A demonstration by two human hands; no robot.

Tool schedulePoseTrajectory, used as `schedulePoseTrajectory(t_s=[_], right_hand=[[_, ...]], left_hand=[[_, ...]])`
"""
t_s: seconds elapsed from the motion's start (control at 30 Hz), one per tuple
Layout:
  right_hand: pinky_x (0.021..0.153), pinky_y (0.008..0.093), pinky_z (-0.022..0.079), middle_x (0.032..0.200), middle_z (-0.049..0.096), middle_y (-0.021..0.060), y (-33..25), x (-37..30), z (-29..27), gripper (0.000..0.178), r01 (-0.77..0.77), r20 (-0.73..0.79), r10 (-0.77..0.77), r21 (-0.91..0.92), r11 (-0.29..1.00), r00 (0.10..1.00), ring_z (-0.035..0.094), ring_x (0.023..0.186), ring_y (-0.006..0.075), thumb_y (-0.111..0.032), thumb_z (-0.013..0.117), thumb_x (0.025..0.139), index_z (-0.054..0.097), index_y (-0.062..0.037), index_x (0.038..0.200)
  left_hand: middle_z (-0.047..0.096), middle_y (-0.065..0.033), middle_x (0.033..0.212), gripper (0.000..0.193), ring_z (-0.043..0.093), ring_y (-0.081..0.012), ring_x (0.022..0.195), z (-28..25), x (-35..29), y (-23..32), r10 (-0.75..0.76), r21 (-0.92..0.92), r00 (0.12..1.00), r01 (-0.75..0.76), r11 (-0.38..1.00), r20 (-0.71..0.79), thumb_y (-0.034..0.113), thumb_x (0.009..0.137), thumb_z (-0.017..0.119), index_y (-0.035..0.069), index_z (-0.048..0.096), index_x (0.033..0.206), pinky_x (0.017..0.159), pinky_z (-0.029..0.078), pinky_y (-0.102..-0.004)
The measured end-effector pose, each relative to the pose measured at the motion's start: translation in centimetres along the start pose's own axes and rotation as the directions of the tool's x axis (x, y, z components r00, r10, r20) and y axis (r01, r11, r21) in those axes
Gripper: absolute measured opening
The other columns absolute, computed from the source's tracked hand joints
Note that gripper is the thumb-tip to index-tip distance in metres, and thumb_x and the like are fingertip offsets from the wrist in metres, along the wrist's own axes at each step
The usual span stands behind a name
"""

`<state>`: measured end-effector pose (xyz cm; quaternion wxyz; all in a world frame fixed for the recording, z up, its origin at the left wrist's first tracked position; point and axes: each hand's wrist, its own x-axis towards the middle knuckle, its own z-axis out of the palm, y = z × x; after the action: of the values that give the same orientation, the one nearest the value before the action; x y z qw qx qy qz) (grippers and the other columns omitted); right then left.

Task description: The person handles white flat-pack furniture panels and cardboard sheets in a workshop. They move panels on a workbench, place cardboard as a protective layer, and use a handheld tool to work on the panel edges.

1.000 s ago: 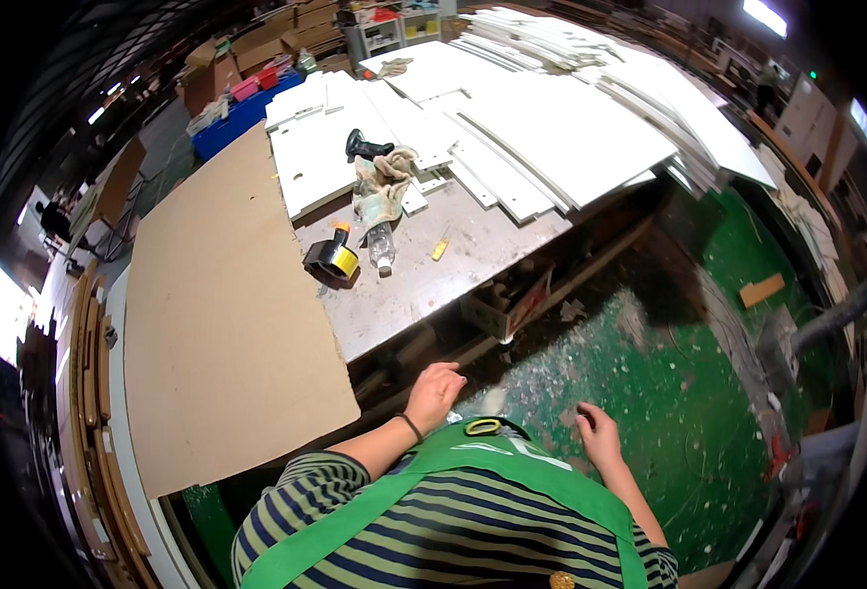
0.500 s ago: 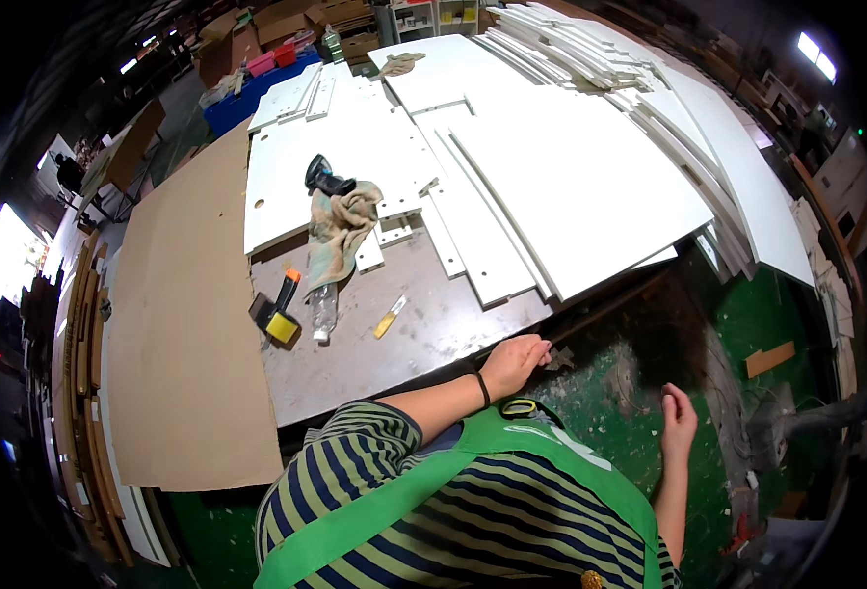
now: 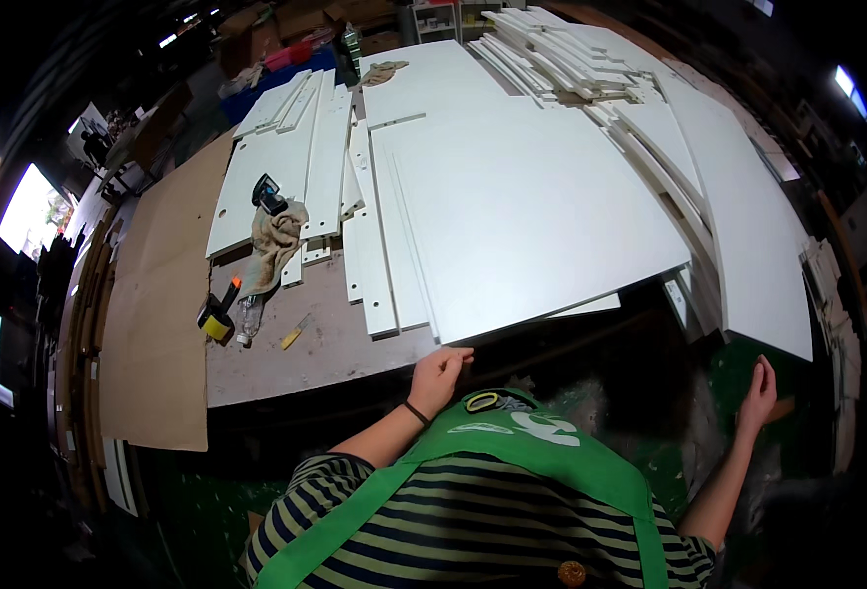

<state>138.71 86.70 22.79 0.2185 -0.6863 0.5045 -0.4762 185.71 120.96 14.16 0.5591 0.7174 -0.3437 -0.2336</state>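
My left hand (image 3: 438,380) is at the front edge of the workbench, just below the near corner of a large white panel (image 3: 541,216). Its fingers are curled in, and nothing shows in them. Out to the right, my right hand (image 3: 758,395) is raised with loosely extended fingers and holds nothing. It is nearest the lower corner of a long white board (image 3: 747,226), with a gap between them. Narrower white panels with drilled holes (image 3: 374,280) lie to the left of the large panel.
On the grey bench top (image 3: 335,363) lie a black-and-yellow tool (image 3: 217,319), a clear bottle (image 3: 250,319), a yellow-handled cutter (image 3: 296,333) and a rag (image 3: 278,240) beside a black tool (image 3: 268,194). A cardboard sheet (image 3: 158,294) borders the left. White strips (image 3: 561,59) are stacked at the back.
The view has turned and shifted right, so the bench items appear farther left. My right hand has moved outward to the right and up, toward the long board. My left hand stays by the bench edge.
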Motion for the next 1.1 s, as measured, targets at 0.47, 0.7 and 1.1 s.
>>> schedulePoseTrajectory(t_s=[0.47, 0.7, 1.1], right_hand=[[0.107, 0.0425, 0.034, 0.139, 0.047, 0.0198, 11.9, 12.8, -0.8, 0.042, 0.261, 0.219, -0.164, -0.547, 0.796, 0.962, 0.044, 0.13, 0.0311, -0.025, 0.052, 0.098, 0.051, 0.0034, 0.13], [0.109, 0.0394, 0.031, 0.14, 0.046, 0.0208, 12.3, 13.4, -0.2, 0.038, 0.277, 0.234, -0.197, -0.388, 0.879, 0.952, 0.039, 0.134, 0.0338, -0.022, 0.05, 0.099, 0.053, 0.0007, 0.129], [0.11, 0.0433, 0.029, 0.132, 0.054, 0.0181, 5.7, 11.1, 2.0, 0.031, 0.287, 0.153, -0.244, -0.453, 0.844, 0.958, 0.044, 0.129, 0.0347, -0.012, 0.052, 0.094, 0.058, -0.0015, 0.123]], left_hand=[[0.071, -0.0089, 0.104, 0.033, 0.051, -0.0047, 0.065, 10.5, -0.5, 5.6, -0.103, -0.086, 0.994, 0.107, 0.991, 0.046, 0.006, 0.091, 0.043, -0.001, 0.064, 0.115, 0.062, 0.045, -0.0212], [0.071, -0.0049, 0.1, 0.032, 0.046, -0.0024, 0.061, 10.6, -1.2, 5.3, -0.163, -0.113, 0.986, 0.161, 0.981, -0.016, 0.014, 0.097, 0.045, 0.0, 0.061, 0.121, 0.057, 0.042, -0.0199], [0.066, -0.0146, 0.108, 0.03, 0.062, -0.0218, 0.096, 9.1, 0.5, 1.4, 0.066, -0.076, 0.991, -0.075, 0.994, -0.117, 0.004, 0.091, 0.045, -0.003, 0.062, 0.115, 0.091, 0.046, -0.0337]])
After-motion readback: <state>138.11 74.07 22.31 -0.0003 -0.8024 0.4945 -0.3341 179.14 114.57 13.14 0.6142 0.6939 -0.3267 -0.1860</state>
